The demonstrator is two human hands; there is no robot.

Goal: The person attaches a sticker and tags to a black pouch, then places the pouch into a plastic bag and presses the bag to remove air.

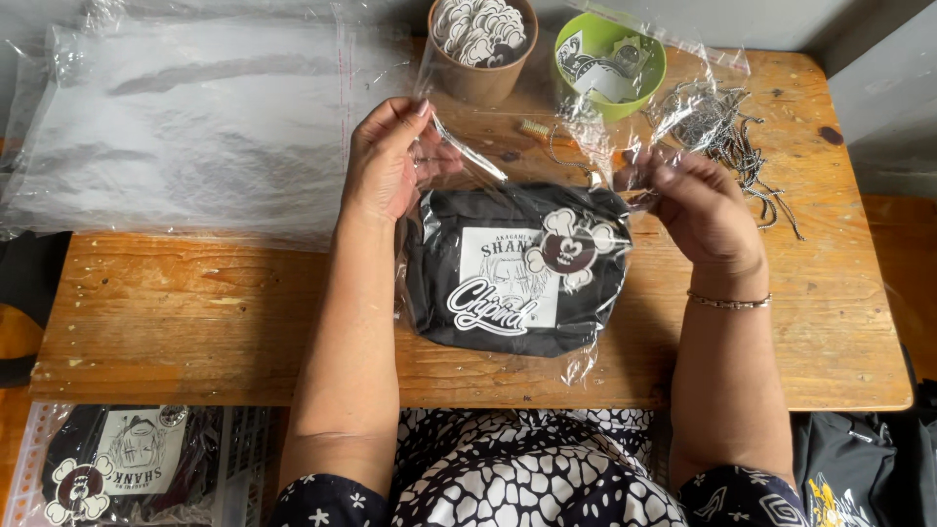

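Pouch in a clear bag, both my hands on it

My left hand (pixel 386 161) and right hand (pixel 698 200) pinch the bag (pixel 586 127) mouth above the black pouch (pixel 512 268) on the surface (pixel 195 322).

A black fabric pouch (pixel 512 268) with a white printed patch and two stickers on its front sits inside a clear plastic bag (pixel 547 166), lying flat near the wooden table's middle, the bag's open top raised.

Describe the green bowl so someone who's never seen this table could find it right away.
Start at the wooden table and look to its far edge, beyond the right hand. The green bowl sits beside a brown cup. It alone is bright green and holds flat printed pieces.
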